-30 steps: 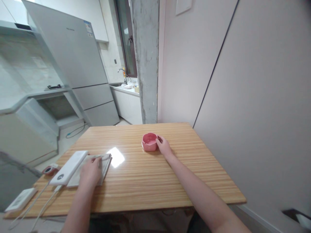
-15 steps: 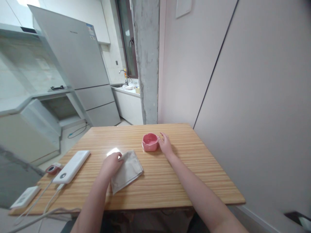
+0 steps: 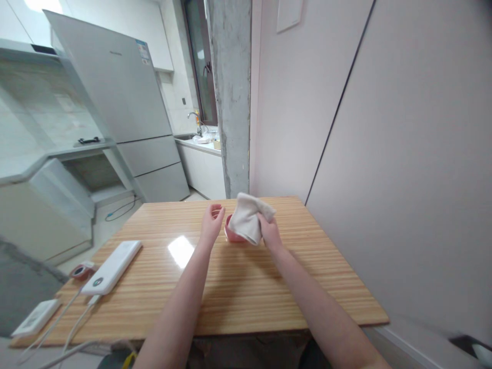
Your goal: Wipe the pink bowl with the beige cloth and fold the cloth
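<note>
Cloth (image 3: 246, 221) is grasped by the right hand (image 3: 270, 231), largely hiding the inside of the pink bowl (image 3: 232, 237); just left, the left hand (image 3: 212, 215) is unclenched.

Cloth (image 3: 246, 218) in right hand (image 3: 270, 230) covers much of pink bowl (image 3: 232, 236), blocking access from above. Left hand (image 3: 212, 221) just beside bowl, obstructing left approach. Free lane on tabletop (image 3: 238, 302) between forearms, up to bowl's near side. Another between left forearm (image 3: 182, 292) and power bank (image 3: 112, 266). Cables (image 3: 79, 324) clutter near left corner. Pale wall (image 3: 403, 154) limits reach rightward.
</note>
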The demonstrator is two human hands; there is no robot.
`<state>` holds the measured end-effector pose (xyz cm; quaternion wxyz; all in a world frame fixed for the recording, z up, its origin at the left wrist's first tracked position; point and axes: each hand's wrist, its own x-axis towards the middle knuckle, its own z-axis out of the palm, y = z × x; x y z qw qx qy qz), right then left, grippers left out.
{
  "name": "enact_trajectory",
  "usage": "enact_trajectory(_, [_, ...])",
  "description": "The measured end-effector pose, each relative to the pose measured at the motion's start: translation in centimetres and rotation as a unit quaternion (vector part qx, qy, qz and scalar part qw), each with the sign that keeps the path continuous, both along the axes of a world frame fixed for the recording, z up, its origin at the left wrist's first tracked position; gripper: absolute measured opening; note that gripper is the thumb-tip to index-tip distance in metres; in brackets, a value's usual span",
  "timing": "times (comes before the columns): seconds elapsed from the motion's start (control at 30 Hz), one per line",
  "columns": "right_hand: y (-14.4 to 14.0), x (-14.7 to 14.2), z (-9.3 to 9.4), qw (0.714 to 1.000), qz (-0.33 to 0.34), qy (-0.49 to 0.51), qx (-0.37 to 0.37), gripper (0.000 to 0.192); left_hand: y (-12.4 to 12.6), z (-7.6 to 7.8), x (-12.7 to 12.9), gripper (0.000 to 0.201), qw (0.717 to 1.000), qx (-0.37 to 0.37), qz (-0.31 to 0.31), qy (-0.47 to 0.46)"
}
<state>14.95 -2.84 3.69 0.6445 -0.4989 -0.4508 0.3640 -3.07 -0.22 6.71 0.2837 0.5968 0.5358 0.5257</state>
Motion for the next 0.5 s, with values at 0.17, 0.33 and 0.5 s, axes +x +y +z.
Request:
enact_trajectory(0.17, [-0.4,0.5,0.2,0.953,-0.023,-0.260,0.153,0.036,0.7,-5.2,1.0,0.041,0.985,-0.088,0.043,0.139])
enact_trajectory(0.33, [-1.7,-2.0,-1.1,0.830,0.120,-0.534,0.104,0.029,-0.4,-5.3,1.5,0.033,0.971,-0.114,-0.003,0.209])
enact_trajectory(0.5, [-0.6,-2.9,-1.3,0.795,0.108,-0.596,0.035,0.025,0.0,-5.4,1.7,0.034,0.983,-0.102,-0.003,0.154])
